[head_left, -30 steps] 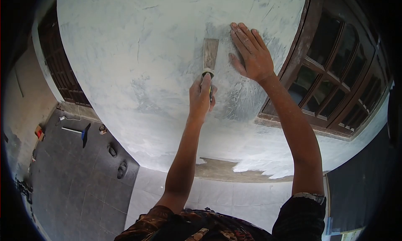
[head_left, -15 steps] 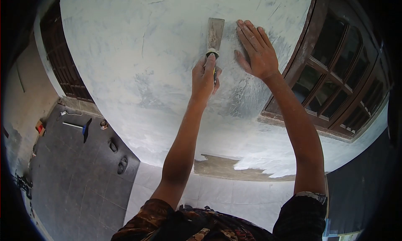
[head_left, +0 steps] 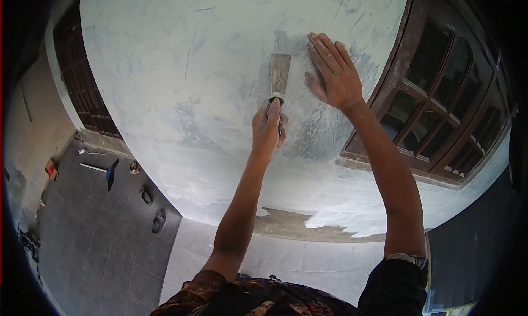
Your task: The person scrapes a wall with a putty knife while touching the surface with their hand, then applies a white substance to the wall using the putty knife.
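My left hand [head_left: 267, 125] is wrapped round the handle of a putty knife [head_left: 280, 74], thumb along its top. The knife's flat metal blade points up and lies close to or against the wall [head_left: 143, 57], which is coated in pale, patchy filler with grey smears. To the right of the blade, my right hand [head_left: 338, 74] rests flat on the wall with its fingers stretched up and thumb apart. Whitish dust covers its fingers. A darker grey patch marks the wall just above the blade tip.
A brown wooden window [head_left: 429, 96] with glass panes is on the right. Low on the wall runs a bare strip [head_left: 286, 223]. At lower left, the dark tiled floor holds sandals [head_left: 158, 221], a blue-headed squeegee-like tool [head_left: 111, 174] and a red box [head_left: 51, 169].
My left hand has drawn the putty knife down the wall, and a grey patch now shows above its blade. My right hand stays in nearly the same place.
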